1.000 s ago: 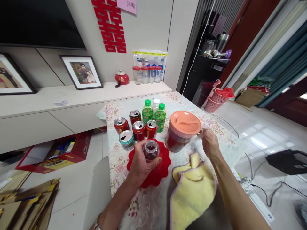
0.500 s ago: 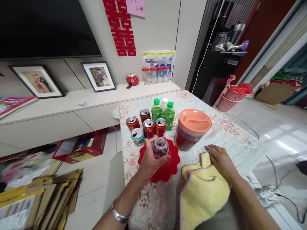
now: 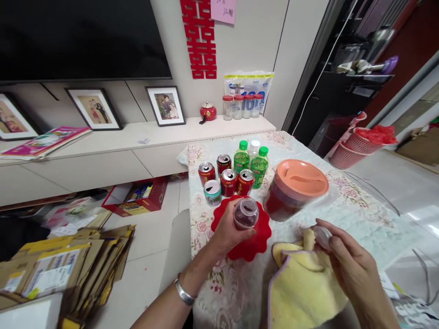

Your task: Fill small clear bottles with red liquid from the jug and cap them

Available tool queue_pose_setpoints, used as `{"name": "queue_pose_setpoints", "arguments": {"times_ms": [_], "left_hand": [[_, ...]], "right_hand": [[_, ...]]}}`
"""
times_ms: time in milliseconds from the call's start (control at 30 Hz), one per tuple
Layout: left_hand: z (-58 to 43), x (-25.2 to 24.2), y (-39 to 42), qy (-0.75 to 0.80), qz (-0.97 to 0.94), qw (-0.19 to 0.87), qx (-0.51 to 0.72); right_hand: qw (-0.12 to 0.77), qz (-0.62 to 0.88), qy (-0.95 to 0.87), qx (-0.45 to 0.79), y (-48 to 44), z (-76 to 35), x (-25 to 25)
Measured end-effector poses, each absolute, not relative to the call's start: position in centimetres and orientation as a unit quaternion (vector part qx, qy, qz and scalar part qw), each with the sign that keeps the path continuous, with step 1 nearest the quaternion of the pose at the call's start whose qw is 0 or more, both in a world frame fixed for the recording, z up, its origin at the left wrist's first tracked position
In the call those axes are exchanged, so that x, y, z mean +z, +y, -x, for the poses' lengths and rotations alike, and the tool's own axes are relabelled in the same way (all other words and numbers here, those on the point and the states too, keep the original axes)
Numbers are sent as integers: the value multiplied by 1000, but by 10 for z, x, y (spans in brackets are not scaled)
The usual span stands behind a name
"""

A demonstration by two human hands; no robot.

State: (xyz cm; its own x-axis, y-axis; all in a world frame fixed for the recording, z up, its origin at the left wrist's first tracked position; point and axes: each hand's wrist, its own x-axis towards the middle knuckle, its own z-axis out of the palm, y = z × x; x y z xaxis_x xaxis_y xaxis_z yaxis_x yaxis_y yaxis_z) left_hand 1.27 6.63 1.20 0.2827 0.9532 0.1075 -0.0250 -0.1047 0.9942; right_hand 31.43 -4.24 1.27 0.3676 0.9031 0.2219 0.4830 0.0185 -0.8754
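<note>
Flattened cardboard boxes (image 3: 65, 265) fill the lower left of the frame. Toward the centre, an opened teal-banded can (image 3: 212, 195) stands in front of four red drink cans (image 3: 228, 185). Just below, the left hand (image 3: 230, 230) has its fingers wrapped around an uncapped clear jar (image 3: 245, 219) of dark red liquid, in front of a scalloped red mat (image 3: 259, 240); contact between jar and mat is unclear. Right of centre are green-capped bottles (image 3: 259, 170), then an orange-lidded pitcher (image 3: 284, 203). At lower right, beside a yellow cloth (image 3: 302, 288), the right hand (image 3: 355, 265) pinches a translucent lid (image 3: 323, 236) between thumb and fingers.
</note>
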Motion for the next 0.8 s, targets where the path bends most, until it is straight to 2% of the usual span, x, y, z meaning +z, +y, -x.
{"name": "queue_pose_setpoints", "arguments": {"times_ms": [67,167,267,400,567,800], "left_hand": [[-18,11,63,413,-601,509,457],[-25,6,60,441,-609,457,476],[-30,-2,58,444,-611,432,493],[-31,-9,58,432,-615,429,501],[-31,-14,59,434,-619,424,499],[-32,-19,60,436,-619,434,489]], "right_hand": [[507,626,-535,254,-38,-285,33],[491,567,-637,180,-20,-249,67],[432,495,-750,73,5,-225,95],[363,409,-836,43,35,-203,113],[242,399,-883,53,53,-189,125],[176,428,-886,33,56,-179,134]]}}
